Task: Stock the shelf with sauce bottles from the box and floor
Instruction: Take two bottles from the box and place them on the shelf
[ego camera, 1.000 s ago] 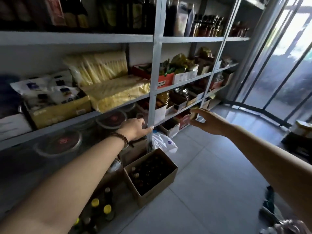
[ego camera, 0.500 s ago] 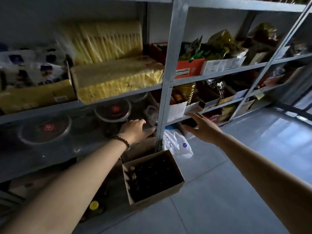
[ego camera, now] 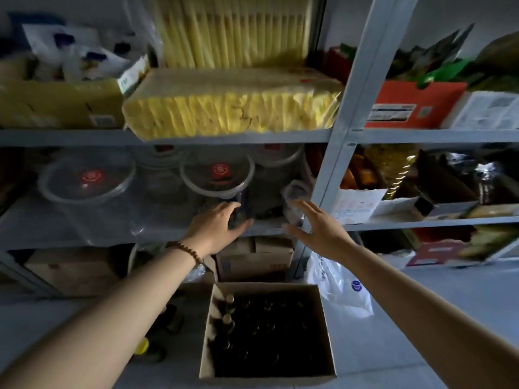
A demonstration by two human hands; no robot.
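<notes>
An open cardboard box (ego camera: 326,329) stands on the floor below me, filled with several dark sauce bottles (ego camera: 229,321). Left of it, loose bottles with yellow caps (ego camera: 142,345) stand on the floor in shadow. My left hand (ego camera: 214,227), a bead bracelet on its wrist, reaches onto the lower grey shelf (ego camera: 84,240), and its fingers curl around a dark round container (ego camera: 238,218) at the shelf's front edge. My right hand (ego camera: 317,228) hovers open beside it, fingers spread, close to a crumpled clear plastic bag (ego camera: 293,192) next to the shelf post (ego camera: 334,164).
Round clear tubs with red labels (ego camera: 216,175) fill the same shelf. Yellow noodle packs (ego camera: 230,108) lie on the shelf above. Cardboard boxes (ego camera: 252,259) sit under the shelf, and a white plastic bag (ego camera: 345,290) lies on the floor right of the open box.
The view has dropped and moved closer to the shelf. My left hand went from the shelf edge onto the dark container. My right hand moved left toward the post.
</notes>
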